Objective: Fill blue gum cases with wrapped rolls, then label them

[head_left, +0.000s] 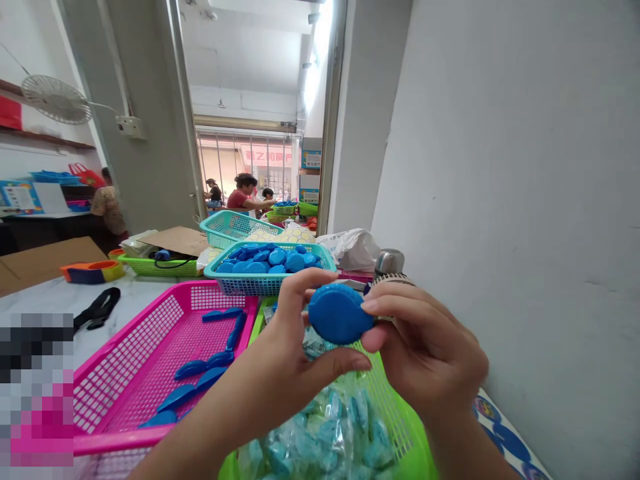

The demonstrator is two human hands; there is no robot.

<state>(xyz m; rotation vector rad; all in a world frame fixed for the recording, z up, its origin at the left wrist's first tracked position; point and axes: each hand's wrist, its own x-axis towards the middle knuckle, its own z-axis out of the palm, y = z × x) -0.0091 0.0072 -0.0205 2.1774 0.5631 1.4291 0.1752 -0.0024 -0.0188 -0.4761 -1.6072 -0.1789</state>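
Observation:
A round blue plastic piece (340, 315) is held up in front of me, its smooth flat face toward the camera. My right hand (430, 347) pinches its right edge between thumb and fingers. My left hand (293, 333) curls around its left side, the index finger arching over the top and the thumb stretched out below; some of its fingers are hidden behind the piece. Under both hands is a green basket (417, 427) with several small clear bags (330, 427) of light-blue pieces.
At left, a pink basket (165, 327) holds several blue curved pieces (180, 397). Behind my hands, a teal basket (250, 283) is heaped with round blue pieces. A metal flask (389, 261) stands near the right wall (525, 200). Black strap (100, 307) on the table; people (243, 193) work beyond the doorway.

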